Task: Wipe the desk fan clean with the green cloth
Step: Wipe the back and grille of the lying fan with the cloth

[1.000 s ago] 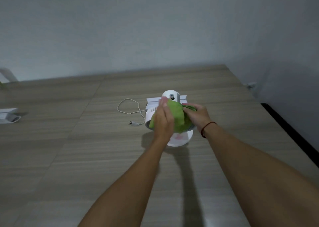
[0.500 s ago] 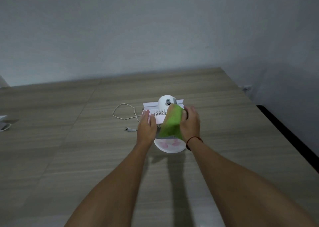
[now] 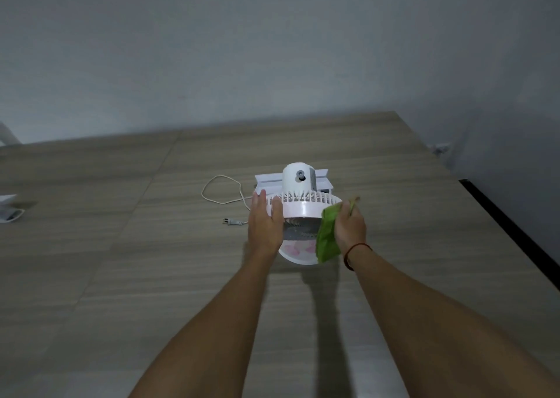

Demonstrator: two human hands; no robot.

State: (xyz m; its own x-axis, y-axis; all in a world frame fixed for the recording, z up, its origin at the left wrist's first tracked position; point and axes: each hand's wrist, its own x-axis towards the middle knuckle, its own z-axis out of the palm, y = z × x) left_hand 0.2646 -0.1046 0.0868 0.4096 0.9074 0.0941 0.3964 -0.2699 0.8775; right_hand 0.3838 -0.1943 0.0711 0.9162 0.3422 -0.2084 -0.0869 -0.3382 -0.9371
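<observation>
Fan (image 3: 303, 208): white with a pink-tinted grille, on the wood surface (image 3: 121, 246) at view centre, motor housing toward 12 o'clock.
Left hand (image 3: 265, 226): fingers straight, pressed flat against the fan's rim at 9 o'clock.
Right hand (image 3: 350, 226): grasping the green cloth (image 3: 327, 237) against the rim at 3 o'clock.
Cord (image 3: 221, 191): loops off at 10 o'clock.
Plug (image 3: 231, 222): lies at 9, beside the left hand.

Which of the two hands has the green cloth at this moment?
The right hand, with a red cord at its wrist, grips the green cloth at the right of the desk fan; the left hand only rests bare on the fan's left rim.
</observation>
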